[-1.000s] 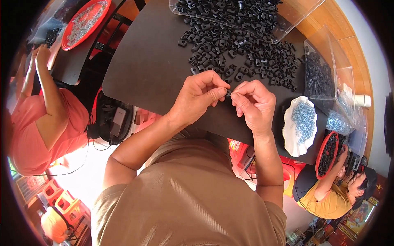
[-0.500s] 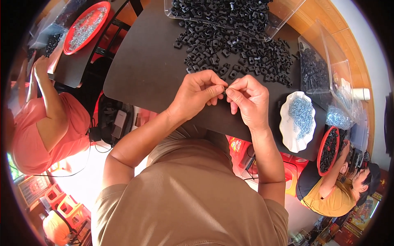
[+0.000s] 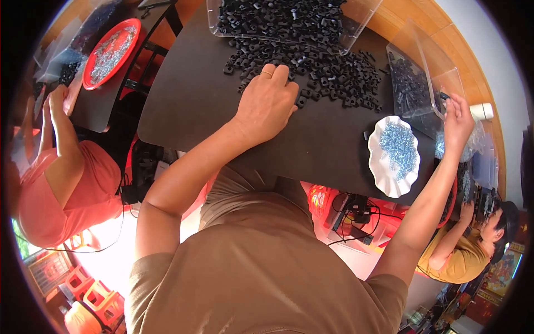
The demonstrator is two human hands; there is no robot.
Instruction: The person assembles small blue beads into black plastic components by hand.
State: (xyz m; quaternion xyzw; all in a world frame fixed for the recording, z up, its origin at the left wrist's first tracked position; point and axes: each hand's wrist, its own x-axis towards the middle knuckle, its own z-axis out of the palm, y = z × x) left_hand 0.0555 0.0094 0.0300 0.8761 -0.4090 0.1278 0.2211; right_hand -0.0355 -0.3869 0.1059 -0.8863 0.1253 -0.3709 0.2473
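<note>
My left hand [image 3: 267,103] reaches down to the near edge of a heap of small black plastic parts [image 3: 345,80] on the dark table. Its fingers are curled downward and their tips are hidden, so whatever they grip cannot be made out. Out to the right, my right hand [image 3: 459,123] pinches a small black plastic part [image 3: 444,96] between its fingertips, at the near side of a clear plastic bin [image 3: 394,78] with black pieces in it. Between the two hands, a white scalloped dish [image 3: 374,153] holds many small silvery-blue metal pieces [image 3: 398,147].
A clear tray [image 3: 347,47] of black parts stands at the table's far side. A white cylinder [image 3: 481,111] is beyond my right hand. Co-workers sit at left [image 3: 72,183] and right [image 3: 459,253]. A red tray [image 3: 135,33] lies on the left table.
My hands, earlier together over the table, have parted. The left has gone forward to the heap, and the right has swung out to the clear bin on the right.
</note>
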